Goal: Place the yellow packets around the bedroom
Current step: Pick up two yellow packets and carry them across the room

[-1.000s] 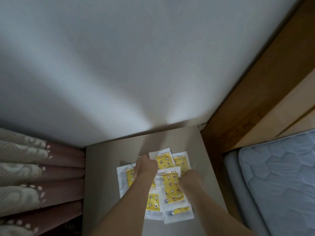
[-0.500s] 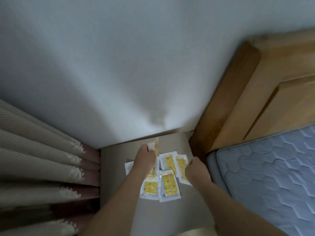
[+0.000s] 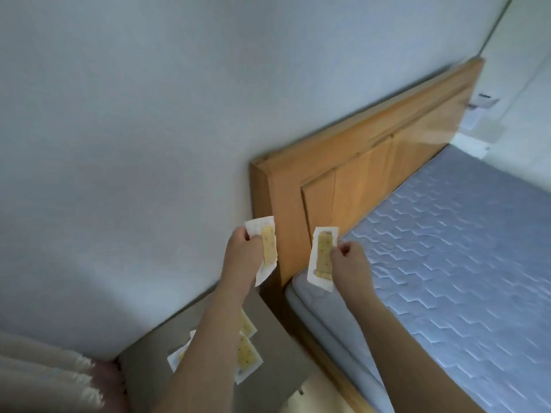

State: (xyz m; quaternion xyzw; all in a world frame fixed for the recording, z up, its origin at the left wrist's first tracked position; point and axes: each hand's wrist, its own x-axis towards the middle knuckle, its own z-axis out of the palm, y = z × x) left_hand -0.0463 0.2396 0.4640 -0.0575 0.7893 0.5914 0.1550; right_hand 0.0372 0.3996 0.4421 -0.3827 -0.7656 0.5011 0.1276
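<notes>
My left hand (image 3: 243, 254) pinches a yellow packet (image 3: 267, 247) with a white border, held up in front of the wall near the headboard's left edge. My right hand (image 3: 350, 263) pinches a second yellow packet (image 3: 323, 257) by its right edge, above the mattress corner. Below, several more yellow packets (image 3: 246, 353) lie on the grey bedside table (image 3: 277, 347), partly hidden behind my left forearm.
A wooden headboard (image 3: 372, 162) runs along the white wall (image 3: 134, 129). The blue quilted mattress (image 3: 462, 248) fills the right side. A pale curtain (image 3: 38, 374) hangs at the bottom left. A white fitting (image 3: 480, 108) sits on the far wall.
Both hands have lifted off the table, each with one packet, and risen to headboard height. The view has swung right toward the bed.
</notes>
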